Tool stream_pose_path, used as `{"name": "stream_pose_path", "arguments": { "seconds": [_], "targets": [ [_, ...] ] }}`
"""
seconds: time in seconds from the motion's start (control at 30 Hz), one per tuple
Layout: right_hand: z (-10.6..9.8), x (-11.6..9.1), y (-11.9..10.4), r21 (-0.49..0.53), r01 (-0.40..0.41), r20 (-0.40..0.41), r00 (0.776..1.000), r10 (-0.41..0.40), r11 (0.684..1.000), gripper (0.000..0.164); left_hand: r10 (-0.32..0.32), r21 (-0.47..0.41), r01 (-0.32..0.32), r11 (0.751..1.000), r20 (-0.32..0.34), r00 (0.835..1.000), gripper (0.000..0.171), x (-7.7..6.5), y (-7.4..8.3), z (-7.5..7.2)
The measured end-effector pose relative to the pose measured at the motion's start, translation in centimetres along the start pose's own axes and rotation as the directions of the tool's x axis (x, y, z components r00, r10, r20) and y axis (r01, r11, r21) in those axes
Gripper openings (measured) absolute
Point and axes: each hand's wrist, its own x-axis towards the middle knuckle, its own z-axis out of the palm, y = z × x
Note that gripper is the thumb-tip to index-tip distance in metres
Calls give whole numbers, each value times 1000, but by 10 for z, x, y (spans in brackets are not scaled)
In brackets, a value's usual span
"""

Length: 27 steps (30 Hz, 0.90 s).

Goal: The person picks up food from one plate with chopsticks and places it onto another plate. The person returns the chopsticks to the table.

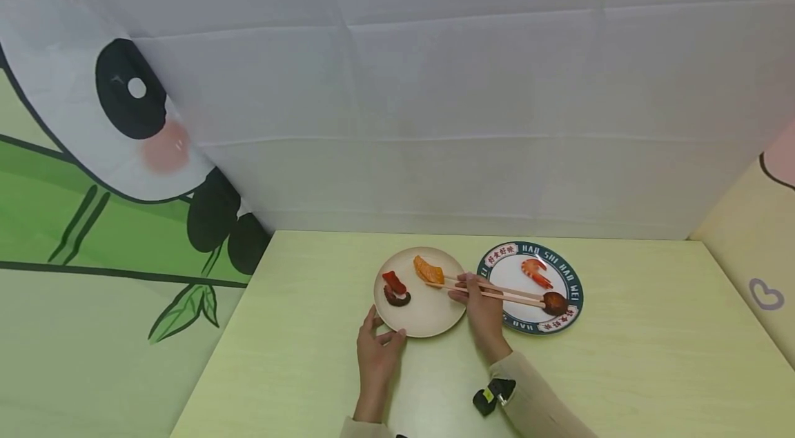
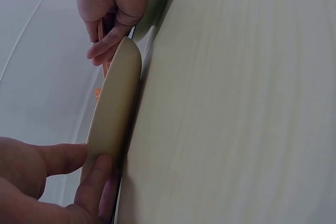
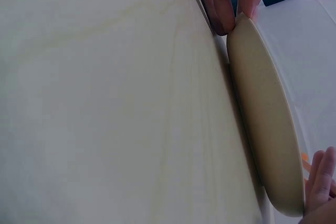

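Note:
My left hand holds the near-left rim of a round beige plate, thumb and fingers at its edge; the left wrist view shows the plate's outer wall between them. In my right hand is a pair of light wooden chopsticks. Their tips meet a ridged orange food piece on the plate's upper part; whether they pinch it I cannot tell. To the left on that plate, a red piece lies against a dark brown curved piece.
Just right stands a white plate with a dark green lettered rim. It bears a shrimp and a brown ball, which the chopsticks' rear ends overlap. Both plates are on a pale wooden table, backed by a white cloth.

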Motion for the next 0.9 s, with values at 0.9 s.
{"name": "stream_pose_path", "arguments": {
  "seconds": [0.9],
  "targets": [
    [3, -3, -5, 57, 42, -81, 996, -38, 997, 31, -6, 1, 6, 1000, 1, 1000, 81, 0, 2, -3]
  ]
}}
